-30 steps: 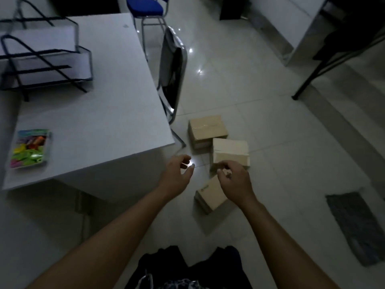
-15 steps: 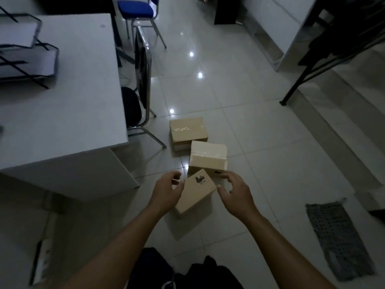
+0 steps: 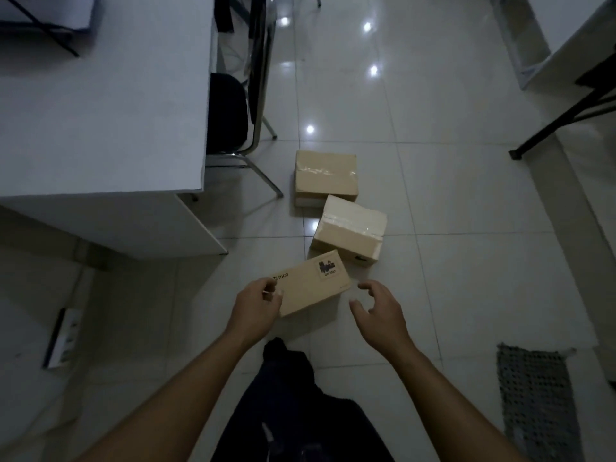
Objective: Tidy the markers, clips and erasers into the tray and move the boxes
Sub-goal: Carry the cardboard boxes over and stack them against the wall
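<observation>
Three cardboard boxes lie in a line on the tiled floor. The nearest, a flat box marked PICO (image 3: 311, 286), is gripped at its left end by my left hand (image 3: 256, 303). My right hand (image 3: 378, 306) hovers just right of that box with fingers spread, not touching it. Behind it sits a taped middle box (image 3: 350, 230), and beyond that the far box (image 3: 326, 175). The tray with markers, clips and erasers is out of view.
A white desk (image 3: 100, 111) fills the upper left, with a black chair (image 3: 233, 105) tucked beside it. A wire paper rack corner (image 3: 40, 25) shows at top left. A power strip (image 3: 63, 338) lies left, a grey mat (image 3: 536, 401) right, black stand legs (image 3: 563, 118) at upper right.
The view has dropped closer to the floor. My left hand now grips the PICO box's left end; my right hand has drawn slightly away from its right end.
</observation>
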A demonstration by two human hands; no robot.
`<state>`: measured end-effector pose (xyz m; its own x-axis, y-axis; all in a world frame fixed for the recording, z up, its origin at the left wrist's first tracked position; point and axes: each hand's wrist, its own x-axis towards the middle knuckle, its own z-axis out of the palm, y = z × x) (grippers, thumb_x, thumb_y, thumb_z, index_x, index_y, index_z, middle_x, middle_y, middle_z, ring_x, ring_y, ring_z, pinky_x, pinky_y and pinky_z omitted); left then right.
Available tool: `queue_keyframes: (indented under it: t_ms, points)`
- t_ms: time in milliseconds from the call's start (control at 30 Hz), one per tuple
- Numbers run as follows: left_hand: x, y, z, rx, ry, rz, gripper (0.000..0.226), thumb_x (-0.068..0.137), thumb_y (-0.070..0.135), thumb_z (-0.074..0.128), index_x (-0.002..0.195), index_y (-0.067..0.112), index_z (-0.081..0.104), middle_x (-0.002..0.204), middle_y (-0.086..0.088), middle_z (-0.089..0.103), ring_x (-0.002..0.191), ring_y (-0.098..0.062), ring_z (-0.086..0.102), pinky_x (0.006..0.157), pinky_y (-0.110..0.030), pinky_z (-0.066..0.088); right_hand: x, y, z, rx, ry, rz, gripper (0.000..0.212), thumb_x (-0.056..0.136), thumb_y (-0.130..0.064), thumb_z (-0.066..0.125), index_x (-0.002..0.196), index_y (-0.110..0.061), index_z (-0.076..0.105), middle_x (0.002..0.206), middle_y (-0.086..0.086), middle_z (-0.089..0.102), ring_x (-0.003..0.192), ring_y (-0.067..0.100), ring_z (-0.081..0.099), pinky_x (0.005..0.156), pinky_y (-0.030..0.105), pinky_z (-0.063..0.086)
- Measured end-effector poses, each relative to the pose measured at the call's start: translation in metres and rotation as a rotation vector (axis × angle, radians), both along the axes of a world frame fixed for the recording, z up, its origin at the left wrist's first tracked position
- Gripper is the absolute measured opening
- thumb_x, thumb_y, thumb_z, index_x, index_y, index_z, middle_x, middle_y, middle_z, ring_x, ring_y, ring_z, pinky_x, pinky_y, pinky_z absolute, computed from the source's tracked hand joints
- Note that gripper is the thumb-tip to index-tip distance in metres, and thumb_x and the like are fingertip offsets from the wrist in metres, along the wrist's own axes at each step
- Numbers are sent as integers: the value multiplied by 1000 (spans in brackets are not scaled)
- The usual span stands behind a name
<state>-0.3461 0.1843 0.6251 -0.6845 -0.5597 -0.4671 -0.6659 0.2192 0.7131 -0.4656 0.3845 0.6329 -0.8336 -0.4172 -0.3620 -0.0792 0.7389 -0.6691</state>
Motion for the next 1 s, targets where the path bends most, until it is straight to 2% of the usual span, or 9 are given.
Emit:
queue_keyframes:
  t_ms: [100, 300, 533, 600, 667, 767, 867, 933, 1000]
  points:
    - [-12, -1, -26, 47, -67, 25, 33, 93, 22, 56, 124, 9, 56, 119, -7, 60, 96, -14, 56, 76, -21, 41, -21, -7, -25, 21, -43, 20, 34, 91, -26, 60, 123, -16, 52, 127, 0, 52, 108, 4, 42, 92, 27, 42]
    - [-33, 2, -105, 121, -171, 117, 38, 93, 28, 55, 127, 10, 54, 121, -6, 59, 101, -13, 56, 80, -21, 39, -64, -21, -111, 59, -142, 85, 42, 91, -32, 60, 129, -18, 48, 131, 0, 50, 114, 5, 43, 98, 30, 43]
    - [-69, 17, -263, 174, -307, 299, 49, 90, 40, 58, 132, 16, 49, 133, -3, 55, 113, -16, 54, 92, -30, 46, -126, -38, -278, 108, -178, 131, 65, 85, -40, 67, 139, -19, 36, 137, 2, 44, 113, 5, 38, 91, 25, 35]
    - [-81, 21, -310, 199, -330, 353, 55, 90, 42, 58, 137, 16, 45, 137, -4, 52, 120, -18, 52, 99, -33, 45, -142, -41, -329, 115, -182, 132, 70, 82, -42, 69, 139, -21, 34, 138, 2, 41, 119, 11, 41, 93, 28, 38]
    - [-93, 23, -343, 238, -353, 424, 63, 90, 43, 58, 142, 16, 37, 142, -4, 47, 126, -20, 47, 103, -31, 40, -156, -44, -369, 122, -189, 148, 75, 78, -44, 73, 137, -23, 33, 138, 1, 40, 123, 17, 43, 98, 38, 45]
    - [-100, 21, -389, 284, -419, 539, 68, 90, 40, 58, 144, 9, 30, 144, -7, 42, 125, -21, 45, 94, -23, 34, -169, -49, -416, 143, -231, 144, 87, 73, -43, 77, 141, -21, 28, 143, 3, 37, 130, 24, 41, 102, 50, 43]
    - [-101, 11, -422, 395, -526, 651, 79, 90, 42, 59, 147, 7, 18, 147, -9, 37, 123, -24, 45, 85, -25, 34, -181, -50, -445, 141, -330, 57, 93, 78, -37, 76, 146, -16, 17, 145, 7, 41, 134, 28, 39, 105, 51, 36]
    - [-100, 6, -432, 493, -531, 699, 71, 90, 41, 58, 145, 10, 25, 139, -5, 44, 105, -19, 50, 81, -27, 36, -185, -49, -457, 133, -427, 55, 81, 82, -37, 72, 142, -14, 22, 130, 3, 52, 127, 28, 48, 98, 49, 42]
    - [-100, 7, -435, 594, -495, 743, 53, 92, 38, 57, 136, 15, 40, 116, 1, 54, 82, -11, 51, 72, -26, 38, -189, -46, -461, 151, -484, 108, 64, 84, -42, 68, 132, -17, 34, 116, -4, 54, 116, 24, 54, 85, 41, 46]
